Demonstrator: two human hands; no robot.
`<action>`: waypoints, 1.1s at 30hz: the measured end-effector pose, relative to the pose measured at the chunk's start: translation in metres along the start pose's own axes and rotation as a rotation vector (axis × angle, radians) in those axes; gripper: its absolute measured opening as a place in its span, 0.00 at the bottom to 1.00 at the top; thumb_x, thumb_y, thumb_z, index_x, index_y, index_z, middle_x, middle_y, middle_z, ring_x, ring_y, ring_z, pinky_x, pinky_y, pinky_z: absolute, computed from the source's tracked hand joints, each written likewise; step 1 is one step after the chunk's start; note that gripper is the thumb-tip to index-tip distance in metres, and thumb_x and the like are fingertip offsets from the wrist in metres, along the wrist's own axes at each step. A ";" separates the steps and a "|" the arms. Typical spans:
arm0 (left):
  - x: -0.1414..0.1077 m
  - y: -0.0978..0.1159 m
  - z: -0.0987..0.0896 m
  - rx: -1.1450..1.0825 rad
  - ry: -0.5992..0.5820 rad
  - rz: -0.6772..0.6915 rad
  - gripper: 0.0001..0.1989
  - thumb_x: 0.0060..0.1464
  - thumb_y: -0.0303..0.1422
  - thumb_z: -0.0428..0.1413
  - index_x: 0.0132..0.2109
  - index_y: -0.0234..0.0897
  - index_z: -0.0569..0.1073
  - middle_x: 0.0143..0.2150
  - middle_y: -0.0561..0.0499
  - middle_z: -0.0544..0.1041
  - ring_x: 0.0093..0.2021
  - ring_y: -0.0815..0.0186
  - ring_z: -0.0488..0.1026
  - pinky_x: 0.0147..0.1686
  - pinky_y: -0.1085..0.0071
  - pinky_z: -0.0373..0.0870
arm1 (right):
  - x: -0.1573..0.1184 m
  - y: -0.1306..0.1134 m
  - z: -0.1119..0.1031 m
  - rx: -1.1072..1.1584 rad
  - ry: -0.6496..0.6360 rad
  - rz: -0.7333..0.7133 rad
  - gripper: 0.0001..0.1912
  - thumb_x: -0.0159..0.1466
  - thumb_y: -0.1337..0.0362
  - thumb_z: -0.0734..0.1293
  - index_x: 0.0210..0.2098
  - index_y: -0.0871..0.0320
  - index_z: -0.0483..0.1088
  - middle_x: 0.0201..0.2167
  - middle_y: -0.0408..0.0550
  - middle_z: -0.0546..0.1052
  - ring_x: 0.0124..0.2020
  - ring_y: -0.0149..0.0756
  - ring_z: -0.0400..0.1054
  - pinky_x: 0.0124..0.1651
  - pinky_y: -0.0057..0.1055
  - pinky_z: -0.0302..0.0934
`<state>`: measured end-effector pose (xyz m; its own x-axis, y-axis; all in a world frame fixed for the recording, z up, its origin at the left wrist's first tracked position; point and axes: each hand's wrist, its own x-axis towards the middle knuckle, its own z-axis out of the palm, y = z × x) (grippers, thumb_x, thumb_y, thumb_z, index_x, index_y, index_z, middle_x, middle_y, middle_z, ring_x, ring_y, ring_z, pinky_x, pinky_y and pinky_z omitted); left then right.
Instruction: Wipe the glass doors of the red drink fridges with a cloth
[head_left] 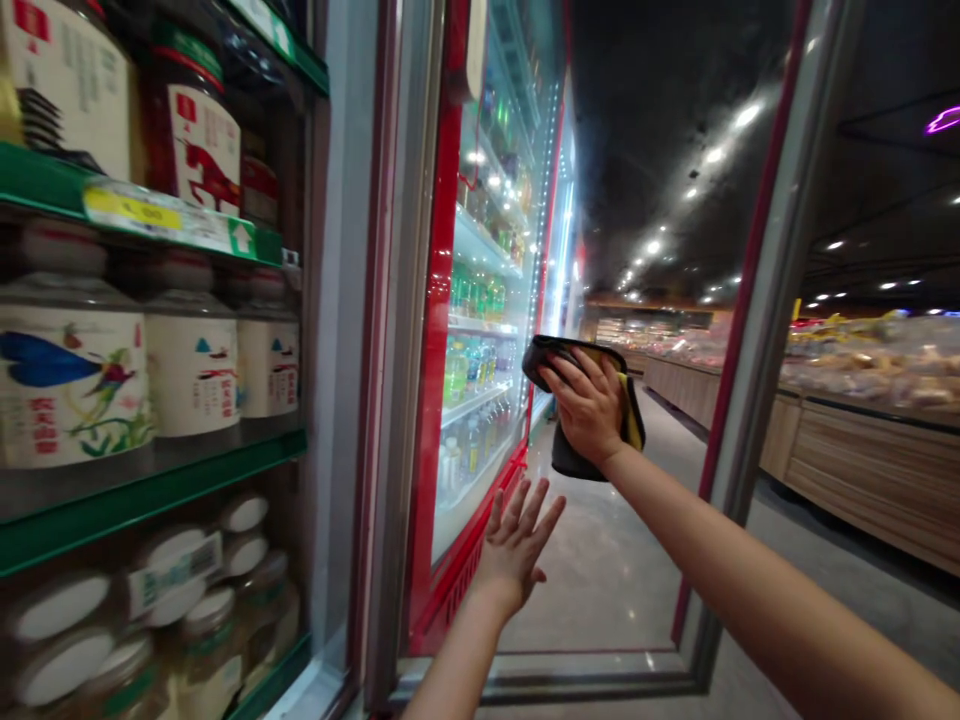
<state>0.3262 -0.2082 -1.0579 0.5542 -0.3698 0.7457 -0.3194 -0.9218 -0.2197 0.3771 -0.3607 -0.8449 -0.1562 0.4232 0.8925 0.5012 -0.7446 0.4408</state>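
the right hand (589,400) holds a black-and-yellow cleaning cloth (574,458), its fingers laid over the cloth and slightly bent, the thumb hidden from view; the cloth is folded over itself, its dark lower flap hanging below the palm, and it seems to rest against the glass pane (600,600) of a metal-framed cooler door, about midway up what shows of it; the left hand (516,545) is bare and holds nothing, fingers spread and pointing up, back turned to the camera; it is lower and to the left of the cloth, near the same pane, though whether the fingertips touch the glass cannot be told;

the door stands open beside the shelves at the left, its metal frame (600,672) running down and across below both hands; with the cloth up at the pane, wiping looks under way rather than finished; no streak or wet patch can be made out to part wiped glass from unwiped, so how much is done and how much is left cannot be judged;

at the left, green-edged shelves (150,490) carry label-wrapped bottles (75,385), a dark red bottle (206,145) above and white-lidded jars (210,610) below; through the pane shows a red-framed drinks cooler (439,390); a wood-fronted display counter (862,460) stands far right
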 end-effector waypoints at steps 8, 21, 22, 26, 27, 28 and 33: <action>-0.001 0.006 -0.004 -0.015 -0.064 -0.019 0.69 0.37 0.49 0.73 0.75 0.51 0.36 0.77 0.48 0.37 0.76 0.48 0.38 0.71 0.43 0.44 | 0.003 0.017 -0.005 0.179 -0.243 -0.450 0.25 0.71 0.70 0.61 0.63 0.39 0.66 0.60 0.36 0.75 0.69 0.35 0.57 0.73 0.48 0.42; -0.003 0.006 -0.013 -0.061 -0.057 -0.008 0.64 0.44 0.48 0.69 0.75 0.50 0.35 0.77 0.48 0.36 0.76 0.50 0.33 0.72 0.46 0.34 | 0.048 -0.034 0.019 0.135 -0.124 -0.335 0.23 0.71 0.69 0.61 0.61 0.40 0.68 0.62 0.36 0.73 0.68 0.39 0.57 0.73 0.51 0.41; -0.004 0.007 -0.014 -0.060 -0.060 -0.012 0.65 0.43 0.47 0.71 0.75 0.50 0.35 0.77 0.48 0.36 0.76 0.50 0.32 0.72 0.45 0.33 | 0.043 -0.027 0.016 0.120 -0.063 -0.260 0.23 0.71 0.70 0.61 0.60 0.40 0.69 0.60 0.37 0.74 0.68 0.39 0.58 0.72 0.51 0.42; -0.004 0.006 -0.010 -0.079 -0.092 0.000 0.65 0.43 0.49 0.70 0.74 0.50 0.33 0.77 0.47 0.35 0.76 0.49 0.32 0.72 0.44 0.36 | 0.043 -0.043 0.022 0.127 -0.005 -0.150 0.23 0.69 0.72 0.61 0.58 0.42 0.72 0.59 0.39 0.75 0.68 0.41 0.58 0.70 0.49 0.46; -0.003 0.005 -0.008 -0.084 -0.107 0.001 0.64 0.44 0.50 0.69 0.74 0.51 0.33 0.77 0.47 0.35 0.76 0.49 0.32 0.72 0.44 0.36 | 0.048 -0.057 0.028 0.139 -0.048 -0.189 0.23 0.70 0.71 0.61 0.59 0.42 0.71 0.60 0.38 0.74 0.68 0.40 0.58 0.70 0.48 0.47; -0.003 0.004 -0.006 -0.084 -0.124 -0.004 0.64 0.45 0.50 0.68 0.74 0.52 0.33 0.77 0.48 0.35 0.76 0.49 0.33 0.72 0.44 0.37 | 0.055 -0.071 0.034 0.145 -0.102 -0.241 0.24 0.70 0.71 0.60 0.60 0.41 0.70 0.62 0.36 0.73 0.68 0.40 0.57 0.71 0.48 0.46; 0.000 0.003 -0.006 -0.048 -0.115 -0.035 0.65 0.43 0.49 0.70 0.74 0.53 0.33 0.77 0.48 0.37 0.76 0.48 0.36 0.72 0.44 0.39 | 0.074 -0.086 0.044 0.126 -0.264 -0.353 0.25 0.71 0.69 0.59 0.64 0.41 0.64 0.66 0.37 0.68 0.71 0.41 0.52 0.73 0.52 0.42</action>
<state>0.3206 -0.2107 -1.0546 0.6489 -0.3508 0.6751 -0.3332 -0.9288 -0.1623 0.3603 -0.2423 -0.8207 -0.1219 0.7690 0.6275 0.5583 -0.4695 0.6840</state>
